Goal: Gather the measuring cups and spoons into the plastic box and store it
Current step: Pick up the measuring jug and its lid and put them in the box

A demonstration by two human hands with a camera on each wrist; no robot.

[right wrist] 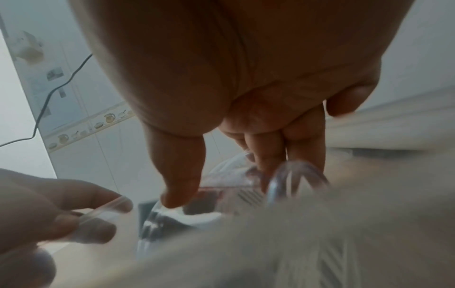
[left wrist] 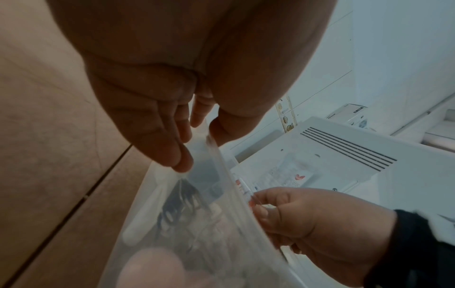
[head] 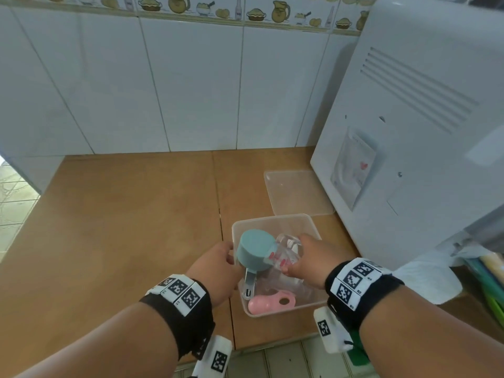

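A clear plastic box (head: 272, 218) stands on the wooden counter near its front edge. My left hand (head: 230, 255) pinches the box's left wall (left wrist: 221, 175), thumb inside and fingers (left wrist: 177, 155) outside. My right hand (head: 296, 255) grips a clear measuring cup (head: 286, 251) with red markings, tilted over the box. A teal measuring cup (head: 255, 251) sits bottom up against it, its handle pointing down into the box. A pink measuring spoon (head: 268, 302) lies at the box's near end. In the right wrist view, my right hand (right wrist: 221, 185) curls round the clear cup (right wrist: 234, 187).
The box's clear lid (head: 297, 192) lies flat on the counter behind the box. A large white appliance (head: 409, 132) stands close on the right, with a white cloth (head: 428, 276) at its foot. A tiled wall backs the counter (head: 122, 227).
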